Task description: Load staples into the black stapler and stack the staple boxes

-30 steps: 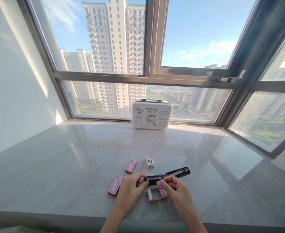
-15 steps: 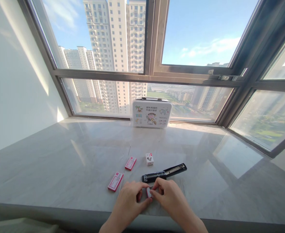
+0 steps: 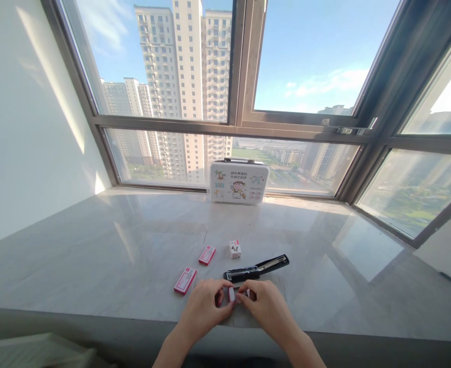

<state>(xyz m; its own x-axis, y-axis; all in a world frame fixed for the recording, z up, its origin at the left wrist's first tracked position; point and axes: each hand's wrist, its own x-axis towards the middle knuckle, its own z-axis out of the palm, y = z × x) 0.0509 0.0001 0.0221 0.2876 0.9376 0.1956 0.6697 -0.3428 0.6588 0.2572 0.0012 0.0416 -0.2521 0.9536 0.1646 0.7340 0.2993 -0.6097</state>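
My left hand (image 3: 209, 301) pinches a small red-and-white box (image 3: 231, 294) between thumb and fingers, just above the sill's front part. Close on its right, my right hand (image 3: 263, 298) has thumb and forefinger pressed together at the box's side. A pale pinkish bit shows among the right fingers, too small to name. Right behind both hands lies a black stapler (image 3: 243, 274), its top arm swung open to the right so that the metal rail shows. Two flat red-and-white boxes lie to the left, a nearer one (image 3: 185, 280) and a farther one (image 3: 207, 255).
A little white box (image 3: 235, 249) with a dark printed picture stands beyond the stapler. Against the window leans a white case (image 3: 239, 182) with cartoon prints and a handle. The marble sill (image 3: 133, 286) ends at a front edge below my wrists. A pale slatted object (image 3: 37, 352) sits lower left.
My right fingers have drawn slightly right, away from the small box, and a pale bit now shows among them. The left hand keeps its hold. The view has shifted a little.
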